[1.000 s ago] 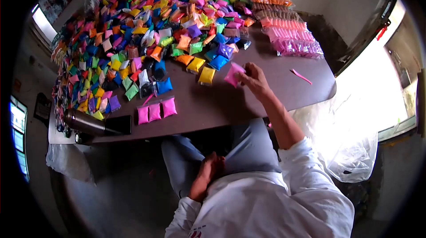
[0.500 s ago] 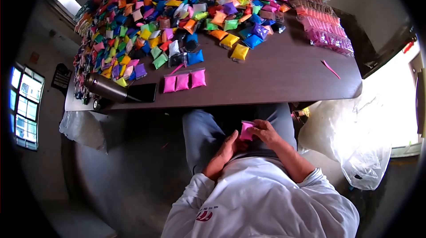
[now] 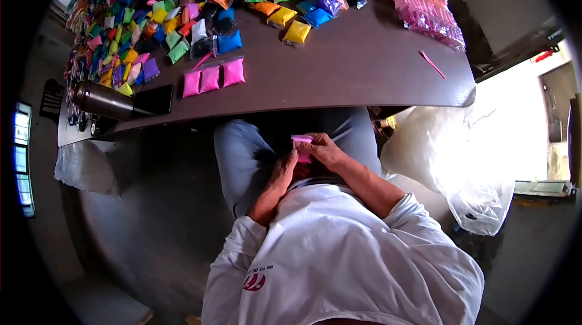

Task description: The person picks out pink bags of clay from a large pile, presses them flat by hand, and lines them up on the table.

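- The pink packet [image 3: 305,157] is between both hands over the lap; one second ago the right hand [image 3: 326,151] held it out over the table [image 3: 291,86], away from the left hand [image 3: 283,171].
- Both hands now grip it near its upper end, the fingers closed on it; the left fingers are partly hidden, so their exact hold is perhaps a thumb-side pinch.
- Its long axis runs roughly from the body toward the table, one end facing the table edge, the other the white shirt [image 3: 327,246].
- The table's near edge lies just ahead of the grip, with a gap between; the thighs flank the hands.
- Ahead and left of the grip, three pink packets [image 3: 210,78] lie in a row near that edge, and a metal flask [image 3: 103,101] farther left.
- Ahead and right lies a thin pink strip [image 3: 432,64]; a wide stretch of tabletop separates it from the row.
- Beyond the row spreads the colourful pile [image 3: 176,13].
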The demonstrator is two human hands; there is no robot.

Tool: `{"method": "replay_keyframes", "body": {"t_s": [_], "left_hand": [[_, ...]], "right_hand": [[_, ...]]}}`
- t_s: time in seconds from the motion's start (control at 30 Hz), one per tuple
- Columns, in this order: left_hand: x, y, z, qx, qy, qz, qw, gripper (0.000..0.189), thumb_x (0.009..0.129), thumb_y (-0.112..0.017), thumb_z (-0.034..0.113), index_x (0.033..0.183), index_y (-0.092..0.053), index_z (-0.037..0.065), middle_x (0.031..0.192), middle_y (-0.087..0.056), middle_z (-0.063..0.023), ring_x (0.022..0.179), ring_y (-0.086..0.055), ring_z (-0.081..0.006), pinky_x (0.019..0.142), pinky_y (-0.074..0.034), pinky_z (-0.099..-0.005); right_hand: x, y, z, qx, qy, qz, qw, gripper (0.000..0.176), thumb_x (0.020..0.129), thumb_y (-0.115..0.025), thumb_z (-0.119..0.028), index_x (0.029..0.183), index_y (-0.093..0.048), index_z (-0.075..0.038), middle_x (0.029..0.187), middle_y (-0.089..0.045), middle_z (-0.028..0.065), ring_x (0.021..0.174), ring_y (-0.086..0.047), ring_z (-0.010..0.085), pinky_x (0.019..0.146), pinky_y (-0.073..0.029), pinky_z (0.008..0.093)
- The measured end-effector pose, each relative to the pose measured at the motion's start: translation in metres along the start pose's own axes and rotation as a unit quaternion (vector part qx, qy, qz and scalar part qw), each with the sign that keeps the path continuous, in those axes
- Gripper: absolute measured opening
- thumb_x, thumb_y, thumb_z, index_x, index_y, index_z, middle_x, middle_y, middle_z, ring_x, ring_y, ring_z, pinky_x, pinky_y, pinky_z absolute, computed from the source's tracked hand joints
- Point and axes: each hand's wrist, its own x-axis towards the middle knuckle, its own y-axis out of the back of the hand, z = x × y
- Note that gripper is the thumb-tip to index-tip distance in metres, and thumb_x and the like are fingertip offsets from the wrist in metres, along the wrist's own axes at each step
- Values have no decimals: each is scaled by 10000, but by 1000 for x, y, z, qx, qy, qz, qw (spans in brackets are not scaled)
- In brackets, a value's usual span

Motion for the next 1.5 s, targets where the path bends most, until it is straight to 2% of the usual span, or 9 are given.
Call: {"method": "replay_keyframes", "body": {"t_s": [0.3, 0.5, 0.57, 0.7, 0.8, 0.93, 1.07, 1.3, 1.5], "left_hand": [[-10, -8, 15, 32, -27, 9, 999, 526, 907, -454, 525, 1040, -591, 35, 814, -649, -92, 749, -614, -180, 692, -483, -288], [-9, -7, 16, -12, 1, 11, 1000, 579, 903, -437, 550, 1059, -589, 13, 862, -652, -113, 786, -625, -193, 715, -495, -307], [-18, -12, 32, 138, 1, 80, 987, 664, 886, -401, 607, 1144, -559, 16, 1011, -623, -174, 937, -604, -256, 821, -479, -342], [8, 7, -13, 127, 63, 62, 988, 816, 822, -362, 719, 1267, -473, 44, 1249, -480, -226, 1128, -494, -337, 951, -404, -361], [-14, -6, 22, 78, -15, 39, 996, 759, 830, -419, 683, 1215, -530, 38, 1133, -562, -191, 1051, -532, -301, 907, -422, -350], [-9, -3, 11, 42, -38, 10, 998, 622, 886, -419, 598, 1046, -606, 27, 906, -636, -100, 809, -588, -194, 719, -466, -313], [-19, -9, 36, 99, -20, 43, 994, 595, 916, -376, 563, 1039, -608, 29, 868, -650, -100, 787, -611, -184, 723, -472, -309], [-12, -5, 17, 33, -24, 12, 999, 569, 920, -386, 541, 986, -624, 29, 821, -659, -86, 740, -625, -189, 719, -475, -300], [-8, -6, 13, -80, -17, 24, 996, 576, 907, -418, 561, 1000, -597, 22, 799, -653, -85, 725, -627, -170, 686, -484, -280]], "right_hand": [[4, 5, 11, 8, 41, 13, 999, 225, 876, -637, -269, 927, -655, -51, 797, -626, -2, 727, -538, 99, 676, -459, 245], [11, 10, 26, 14, -28, 37, 999, 365, 847, -642, -405, 930, -652, -49, 793, -622, 47, 739, -548, 129, 677, -466, 276], [2, 1, 6, -77, -55, 47, 994, 424, 848, -621, -448, 935, -636, -33, 786, -608, 66, 719, -532, 149, 668, -462, 301], [3, -7, 1, -164, -4, 71, 984, 402, 884, -578, -414, 934, -617, -17, 770, -589, 72, 698, -508, 153, 652, -454, 309], [2, 0, 4, -150, 64, 28, 986, 394, 909, -558, -399, 819, -641, -25, 693, -543, -7, 652, -455, 73, 557, -411, 266], [-3, -7, 1, -107, 55, 46, 992, 372, 915, -563, -355, 784, -639, -15, 665, -532, -16, 643, -448, 69, 535, -404, 267], [2, -11, 3, -282, -45, 113, 952, 604, 860, -505, -588, 704, -634, -19, 634, -535, 64, 612, -490, 124, 546, -416, 312], [-1, -7, 3, -110, 19, 16, 994, 478, 906, -512, -489, 749, -641, -57, 653, -542, -9, 624, -476, 96, 550, -411, 291], [0, -6, 0, -184, 4, 32, 982, 440, 910, -519, -464, 803, -640, -54, 697, -551, 0, 672, -489, 97, 587, -425, 275]]}}
